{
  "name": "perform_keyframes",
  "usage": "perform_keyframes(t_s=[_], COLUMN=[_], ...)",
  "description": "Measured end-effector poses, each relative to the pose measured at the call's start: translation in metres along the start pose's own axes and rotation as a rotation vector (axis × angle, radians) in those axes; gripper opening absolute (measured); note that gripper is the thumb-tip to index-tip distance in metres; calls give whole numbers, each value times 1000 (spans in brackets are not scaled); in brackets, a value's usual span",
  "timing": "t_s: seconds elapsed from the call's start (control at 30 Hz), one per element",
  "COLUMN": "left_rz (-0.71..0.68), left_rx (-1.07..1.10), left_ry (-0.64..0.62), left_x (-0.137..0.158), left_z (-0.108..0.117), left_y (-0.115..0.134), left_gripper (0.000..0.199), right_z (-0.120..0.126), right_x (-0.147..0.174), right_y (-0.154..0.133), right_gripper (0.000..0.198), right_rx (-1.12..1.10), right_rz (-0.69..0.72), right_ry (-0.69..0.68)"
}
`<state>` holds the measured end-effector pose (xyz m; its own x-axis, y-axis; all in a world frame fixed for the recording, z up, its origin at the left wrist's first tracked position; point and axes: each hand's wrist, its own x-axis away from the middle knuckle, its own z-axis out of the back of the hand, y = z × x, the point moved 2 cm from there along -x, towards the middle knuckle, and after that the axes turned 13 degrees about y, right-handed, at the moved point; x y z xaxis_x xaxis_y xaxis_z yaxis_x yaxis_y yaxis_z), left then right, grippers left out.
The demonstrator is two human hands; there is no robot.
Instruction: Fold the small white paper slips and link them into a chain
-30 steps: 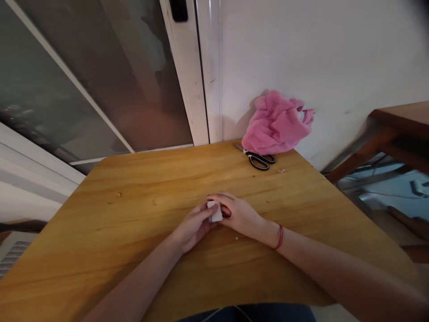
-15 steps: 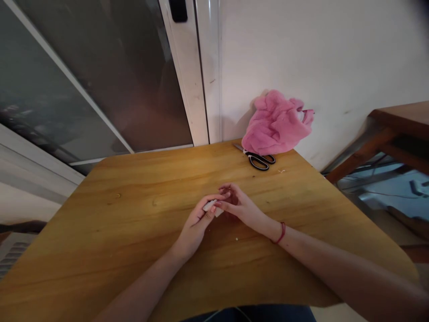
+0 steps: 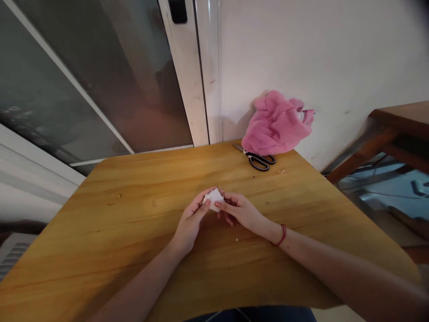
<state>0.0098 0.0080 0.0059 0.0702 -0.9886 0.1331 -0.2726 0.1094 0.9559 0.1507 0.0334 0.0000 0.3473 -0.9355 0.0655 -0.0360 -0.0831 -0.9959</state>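
A small stack of white paper pieces (image 3: 215,197) is held up between my two hands, above the wooden table (image 3: 140,188). My left hand (image 3: 192,219) grips its left side, thumb on top and fingers curled behind. On the right edge, my right hand (image 3: 239,210) pinches it with the thumb in front and the other fingers beneath. The pieces overlap unevenly, with corners sticking out at the top. A red band circles my right wrist.
Black-handled scissors (image 3: 259,162) lie near the table's far right, partly under a bunched pink fluffy cloth (image 3: 276,123) against the wall. Small scraps (image 3: 282,171) dot the tabletop. A sliding glass door (image 3: 134,80) stands behind, and another wooden table (image 3: 402,116) is at right.
The white paper pieces have turned so their broad faces now show toward me. My right hand's fingers have moved from above the paper to beneath and beside it.
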Motion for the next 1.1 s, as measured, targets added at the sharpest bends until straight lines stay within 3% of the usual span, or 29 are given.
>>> perform_keyframes(t_s=[0.1,0.37,0.5,0.67,0.9,1.1], left_rz=[-45,-118,-144,-169,-101,-105], left_rx=[-79,-318,-342,-244,-270,-262], left_ry=[80,217,195,131,180,113], left_x=[-3,-1,1,-2,-6,-8], left_z=[4,9,6,5,10,7], left_y=[-1,7,9,8,-2,2], left_gripper=[36,14,28,18,32,20], right_z=[1,-4,-4,-1,-2,-3], right_x=[2,12,12,11,9,9], right_y=[-2,-7,-9,-6,0,-5], right_gripper=[28,34,34,34,32,30], right_rx=[88,336,317,337,304,416], right_rz=[55,131,133,139,86,157], right_ry=[76,130,88,70,67,124])
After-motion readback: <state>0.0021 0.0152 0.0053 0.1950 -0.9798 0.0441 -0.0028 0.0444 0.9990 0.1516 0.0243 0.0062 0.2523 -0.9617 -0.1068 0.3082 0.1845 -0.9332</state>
